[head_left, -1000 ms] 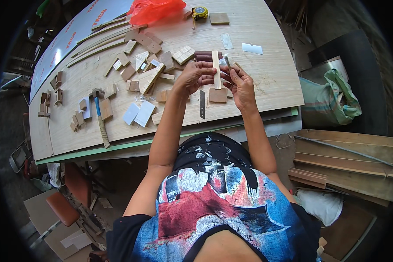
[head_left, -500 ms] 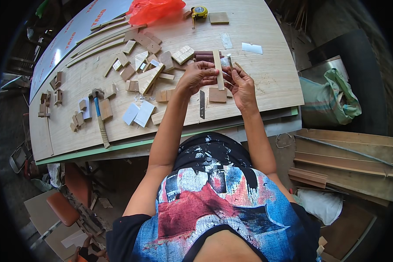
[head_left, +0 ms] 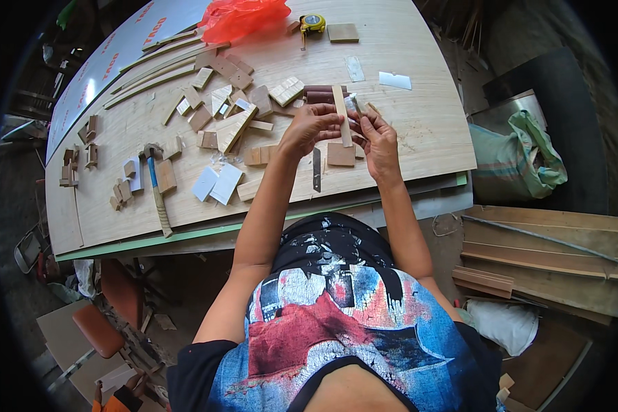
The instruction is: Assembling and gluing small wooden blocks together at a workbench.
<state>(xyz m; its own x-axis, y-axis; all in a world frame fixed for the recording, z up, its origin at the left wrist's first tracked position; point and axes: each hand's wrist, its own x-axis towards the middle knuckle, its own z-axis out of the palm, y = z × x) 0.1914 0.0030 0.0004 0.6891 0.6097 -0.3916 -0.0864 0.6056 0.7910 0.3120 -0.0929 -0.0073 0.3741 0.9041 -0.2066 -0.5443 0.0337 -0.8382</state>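
Observation:
My left hand pinches a thin, pale wooden strip, held nearly upright above the table. Close beside it, my right hand grips a small slim object, light with a darker end, whose kind I cannot make out. Its tip leans toward the strip; whether they touch is unclear. Behind the strip lie dark reddish-brown wood pieces. Below my hands are a square wooden block and a dark flat blade.
Wood offcuts, a hammer, white cards, a tape measure and a red plastic bag cover the table. A green sack and boards stand right. Another person's hand shows lower left.
The slim object in my right hand has tilted leftward toward the strip. The strip has shifted slightly down. At lower left, the other person's hand and orange-clad body have moved.

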